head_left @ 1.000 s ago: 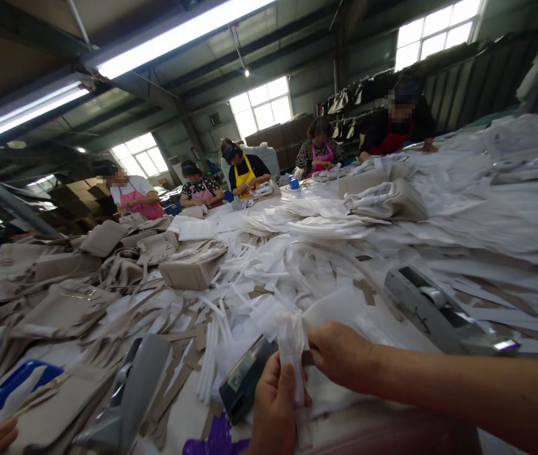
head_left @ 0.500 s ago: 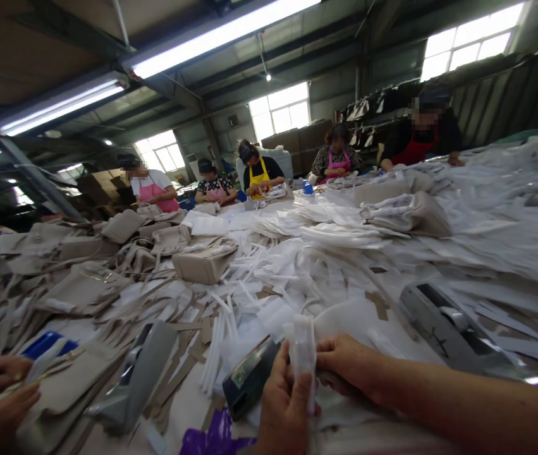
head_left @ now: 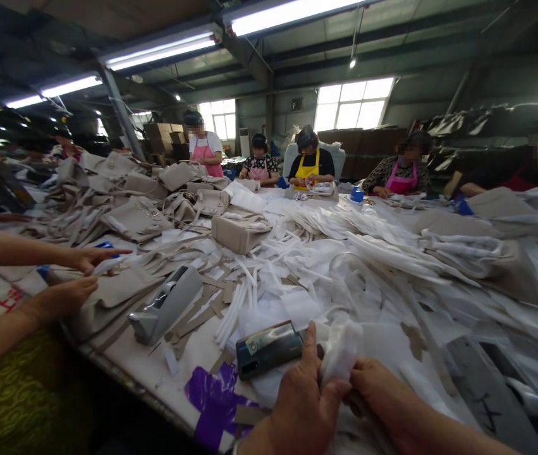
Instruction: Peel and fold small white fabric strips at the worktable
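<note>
At the table's near edge, a small white wad of soft wrapping (head_left: 339, 354) is being pinched between both hands, just beside a dark phone (head_left: 269, 347) lying flat. Handling it well probably means keeping the folds tight and the grip close to the fingertips, so the soft material is not slipping loose. The left hand (head_left: 304, 398) is curling around the wad with its thumb pointing up; the right hand (head_left: 375, 395) is closing on it from the other side. A grey tape dispenser (head_left: 167, 304) is sitting well to the left.
</note>
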A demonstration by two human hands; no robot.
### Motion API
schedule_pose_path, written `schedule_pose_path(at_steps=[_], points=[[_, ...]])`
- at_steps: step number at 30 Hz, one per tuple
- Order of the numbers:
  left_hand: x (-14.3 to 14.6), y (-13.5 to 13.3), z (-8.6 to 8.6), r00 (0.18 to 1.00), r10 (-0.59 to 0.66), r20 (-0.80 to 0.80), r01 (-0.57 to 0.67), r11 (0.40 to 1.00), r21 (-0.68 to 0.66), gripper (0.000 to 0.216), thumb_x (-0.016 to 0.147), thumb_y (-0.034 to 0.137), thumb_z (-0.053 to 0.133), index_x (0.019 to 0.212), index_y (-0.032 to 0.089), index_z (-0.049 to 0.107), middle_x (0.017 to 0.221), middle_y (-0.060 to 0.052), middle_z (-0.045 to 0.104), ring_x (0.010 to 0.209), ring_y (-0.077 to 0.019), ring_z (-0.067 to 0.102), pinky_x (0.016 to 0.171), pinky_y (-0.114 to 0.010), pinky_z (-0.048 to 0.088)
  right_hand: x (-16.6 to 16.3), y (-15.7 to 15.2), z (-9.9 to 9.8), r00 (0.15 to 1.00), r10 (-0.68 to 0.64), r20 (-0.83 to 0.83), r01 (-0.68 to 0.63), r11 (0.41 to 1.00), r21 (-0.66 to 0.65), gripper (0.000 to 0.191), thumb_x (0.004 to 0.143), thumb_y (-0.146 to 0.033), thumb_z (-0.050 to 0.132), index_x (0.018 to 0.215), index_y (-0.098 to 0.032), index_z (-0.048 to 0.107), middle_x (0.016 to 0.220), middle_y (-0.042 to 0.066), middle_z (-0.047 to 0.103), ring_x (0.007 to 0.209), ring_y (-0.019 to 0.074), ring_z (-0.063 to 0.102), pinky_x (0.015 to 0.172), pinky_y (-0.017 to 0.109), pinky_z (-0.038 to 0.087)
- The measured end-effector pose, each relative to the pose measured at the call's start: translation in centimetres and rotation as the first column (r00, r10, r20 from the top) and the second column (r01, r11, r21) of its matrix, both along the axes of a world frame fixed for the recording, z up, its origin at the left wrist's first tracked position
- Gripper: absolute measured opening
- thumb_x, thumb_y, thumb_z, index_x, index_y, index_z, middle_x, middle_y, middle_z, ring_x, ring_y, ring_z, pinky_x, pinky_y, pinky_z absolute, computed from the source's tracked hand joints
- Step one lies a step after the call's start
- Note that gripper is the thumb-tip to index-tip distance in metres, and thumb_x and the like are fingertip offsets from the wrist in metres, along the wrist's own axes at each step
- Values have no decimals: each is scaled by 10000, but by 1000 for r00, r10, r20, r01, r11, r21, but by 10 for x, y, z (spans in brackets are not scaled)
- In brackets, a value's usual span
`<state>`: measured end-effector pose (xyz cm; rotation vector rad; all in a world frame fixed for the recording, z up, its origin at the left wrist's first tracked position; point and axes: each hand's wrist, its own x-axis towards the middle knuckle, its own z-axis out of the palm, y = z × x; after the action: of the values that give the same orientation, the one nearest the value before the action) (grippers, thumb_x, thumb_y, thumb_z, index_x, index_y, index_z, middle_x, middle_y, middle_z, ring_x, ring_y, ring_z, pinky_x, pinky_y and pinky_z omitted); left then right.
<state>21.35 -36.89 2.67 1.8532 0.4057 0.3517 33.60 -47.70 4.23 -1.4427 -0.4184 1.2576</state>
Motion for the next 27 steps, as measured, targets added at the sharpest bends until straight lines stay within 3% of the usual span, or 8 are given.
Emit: schedule_pose_path(at_steps=[4, 7, 10, 13, 18, 22, 25, 27], points=[[0, 3, -6, 1000, -10, 29, 10, 1000, -13, 945, 892, 354, 574, 1611, 71, 31, 841, -44, 667, 766, -212, 621, 762, -343, 484, -5, -7, 19, 950, 86, -300, -26, 980, 199, 231, 694, -257, 656, 877, -156, 754, 744, 27, 686, 718, 171, 603, 756, 273, 497], [2, 4, -9, 998, -42, 51, 41, 999, 31, 932, 927, 420, 540, 1606, 49, 21, 838, -60, 677, 766, -220, 631, 803, -363, 500, -7, -10, 22, 942, 55, -330, 20, 975, 220, 286, 724, -367, 767, 908, -149, 763, 833, 58, 717, 802, 201, 632, 863, 316, 512], [3, 5, -9, 995, -69, 78, 63, 995, 82, 907, 952, 456, 504, 1607, 51, 25, 908, -96, 705, 840, -238, 659, 867, -378, 510, -15, -6, 16, 929, -40, -368, 116, 975, 188, 344, 712, -448, 842, 863, -151, 757, 792, 56, 703, 724, 183, 611, 763, 304, 525], [3, 5, -8, 994, -82, 77, 75, 993, 95, 900, 947, 429, 506, 1610, 68, 18, 989, -122, 721, 875, -244, 673, 819, -355, 523, -24, -2, 12, 883, -133, -451, 211, 969, 128, 331, 691, -430, 871, 835, -162, 741, 730, 34, 674, 659, 167, 584, 666, 281, 499], [3, 3, -7, 997, -73, 27, 73, 997, -17, 1009, 891, 405, 595, 1606, 74, -37, 957, -91, 734, 811, -227, 665, 752, -338, 511, -29, -5, 12, 825, -202, -528, 304, 946, 113, 264, 734, -330, 841, 896, -149, 738, 778, 38, 697, 656, 141, 596, 652, 246, 479], [4, 2, 2, 998, 20, -60, -29, 990, -141, 994, 798, 441, 740, 1557, 90, 201, 863, -51, 732, 797, -221, 662, 729, -309, 487, -25, -10, 8, 821, -183, -541, 316, 935, 164, 294, 731, -318, 835, 943, -135, 747, 875, 83, 740, 765, 193, 669, 750, 277, 521], [6, -2, 13, 994, 29, -105, -47, 984, -169, 677, 772, 451, 768, 1285, 134, 460, 793, -21, 715, 703, -173, 618, 647, -264, 437, -24, -12, 9, 832, -154, -534, 294, 937, 188, 329, 719, -340, 836, 952, -123, 756, 952, 111, 751, 833, 232, 695, 835, 324, 541], [7, -5, 18, 993, 28, -114, -52, 976, -211, 527, 764, 434, 772, 1116, 167, 485, 734, 11, 687, 625, -128, 556, 591, -235, 390, -24, -12, 10, 823, -131, -553, 282, 939, 197, 321, 717, -342, 830, 937, -117, 762, 917, 111, 750, 851, 247, 699, 870, 346, 545]])
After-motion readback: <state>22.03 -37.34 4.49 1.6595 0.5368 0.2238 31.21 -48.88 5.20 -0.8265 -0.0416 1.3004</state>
